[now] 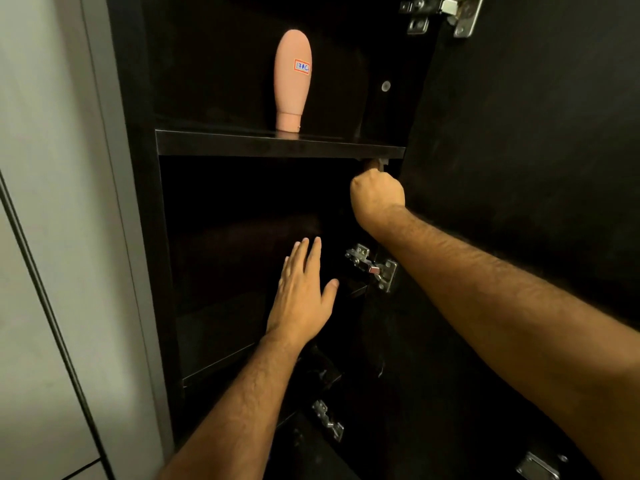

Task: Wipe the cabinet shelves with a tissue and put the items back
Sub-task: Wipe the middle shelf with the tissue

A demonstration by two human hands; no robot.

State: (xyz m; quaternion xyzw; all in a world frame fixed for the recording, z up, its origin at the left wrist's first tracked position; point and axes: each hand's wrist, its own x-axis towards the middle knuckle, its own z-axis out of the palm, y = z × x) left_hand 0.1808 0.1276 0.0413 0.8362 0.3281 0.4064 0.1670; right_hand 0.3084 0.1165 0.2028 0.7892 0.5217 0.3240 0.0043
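While standing cap-down, bottle axis vertical on upper shelf.

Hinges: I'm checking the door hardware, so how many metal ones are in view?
4: one at top right, one beside the right forearm, one lower down, one at the bottom right edge. Darkness may hide more.

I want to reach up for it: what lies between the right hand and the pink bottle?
In the head view, the front edge of the dark shelf crosses between the right hand and the pink bottle standing on it.
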